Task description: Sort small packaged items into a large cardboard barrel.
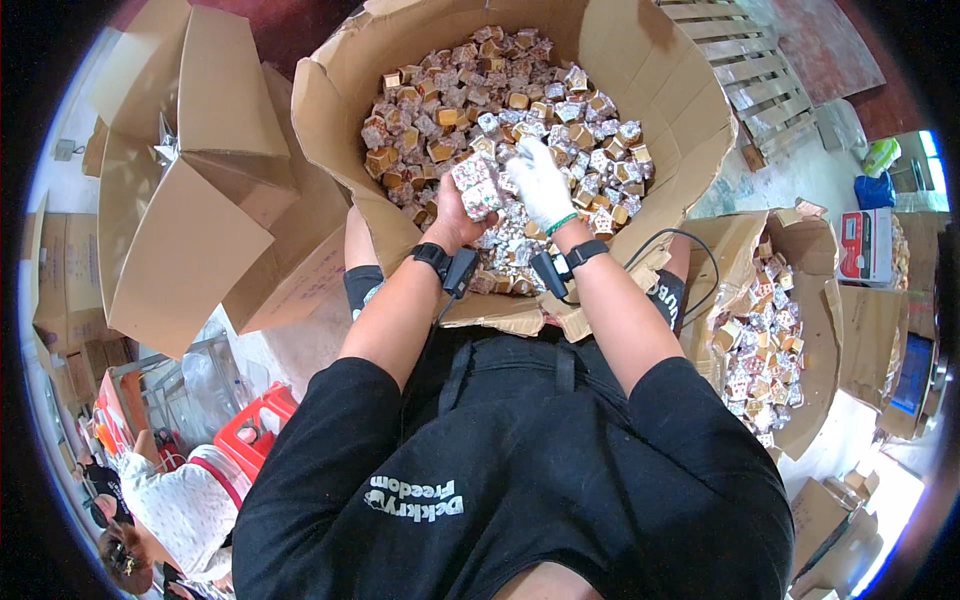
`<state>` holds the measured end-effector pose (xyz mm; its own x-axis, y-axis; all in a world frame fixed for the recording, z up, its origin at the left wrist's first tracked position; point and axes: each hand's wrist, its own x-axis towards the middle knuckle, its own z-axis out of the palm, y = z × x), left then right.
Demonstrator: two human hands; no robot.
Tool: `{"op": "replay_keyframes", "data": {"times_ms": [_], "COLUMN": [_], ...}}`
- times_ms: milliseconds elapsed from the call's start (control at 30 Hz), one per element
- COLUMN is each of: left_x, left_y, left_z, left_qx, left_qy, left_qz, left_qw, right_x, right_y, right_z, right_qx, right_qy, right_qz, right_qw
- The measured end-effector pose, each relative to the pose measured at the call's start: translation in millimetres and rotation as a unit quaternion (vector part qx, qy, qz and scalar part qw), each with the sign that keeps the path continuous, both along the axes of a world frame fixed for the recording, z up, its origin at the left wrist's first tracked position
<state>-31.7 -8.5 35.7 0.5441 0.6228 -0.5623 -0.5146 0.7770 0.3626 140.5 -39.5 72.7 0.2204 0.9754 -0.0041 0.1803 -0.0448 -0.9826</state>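
Observation:
My left hand (455, 216) is closed around a pair of small patterned boxes (476, 186), white with red and green marks, held side by side above a big open carton (330, 120). Just to their right is my right hand (541, 187) in a white glove, its fingers stretched out and apart over the pile, with nothing visible in them. Below both hands the carton is full of small house-shaped boxes (445, 118) with gold and silvery-white sides; those at the far left look wrapped in clear bubble film. Dark straps with small devices circle both wrists.
A tall open carton (190, 210) stands at the left. To the right, a torn carton (810, 330) holds more of the small boxes. A black cable (700, 250) loops by my right knee. A slatted pallet (750, 70) lies at the far right; another person (180, 500) is at lower left.

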Motion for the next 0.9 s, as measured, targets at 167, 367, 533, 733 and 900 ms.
{"op": "replay_keyframes", "data": {"times_ms": [167,367,533,733,900], "left_x": [-0.6,6.8,1.6,11.4,1.8], "left_y": [4.9,5.3,3.9,-3.2,-7.1], "left_z": [-4.9,-6.6,-8.7,4.7,-12.0], "left_qx": [0.026,0.003,0.015,-0.003,-0.045], "left_qy": [-0.038,-0.086,-0.062,-0.045,0.248], "left_qz": [0.087,0.022,0.014,-0.031,-0.123], "left_qw": [0.995,0.996,0.998,0.999,0.96], "right_x": [-28.9,-21.7,-25.3,-17.3,29.2], "right_y": [-18.5,-18.8,-22.3,-24.5,-29.1], "right_z": [38.3,32.9,37.4,43.8,109.6], "right_qx": [0.068,0.082,0.108,0.089,0.135], "right_qy": [-0.232,-0.257,-0.277,-0.322,-0.273], "right_qz": [0.186,0.192,0.195,0.168,0.027], "right_qw": [0.952,0.944,0.935,0.928,0.952]}}
